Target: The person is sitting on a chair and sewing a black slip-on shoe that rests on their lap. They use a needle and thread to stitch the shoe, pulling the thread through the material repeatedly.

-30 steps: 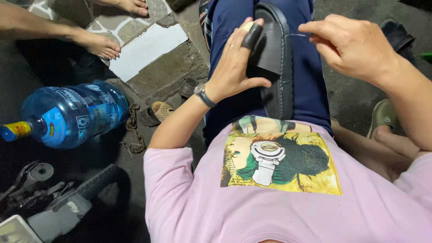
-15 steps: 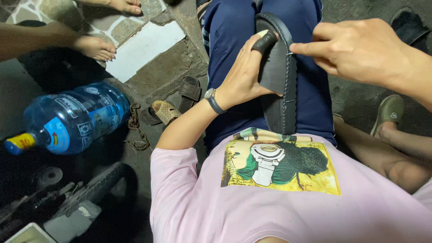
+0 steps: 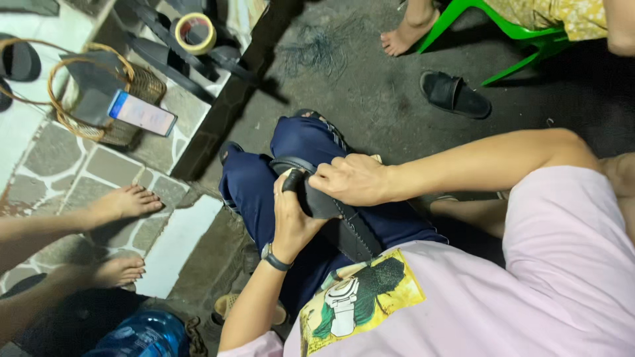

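Here, left hand point(image 3: 291, 215) is gripping the black shoe sole point(image 3: 331, 211) on the lap; right hand point(image 3: 347, 180), at one o'clock, is pinching its stitched edge. Better keeping stitches snug and even.

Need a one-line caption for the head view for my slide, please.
Seated person's left hand and right hand grip a black shoe on their lap, bare feet nearby.

Dim, uneven light; deep shadows; sharp.
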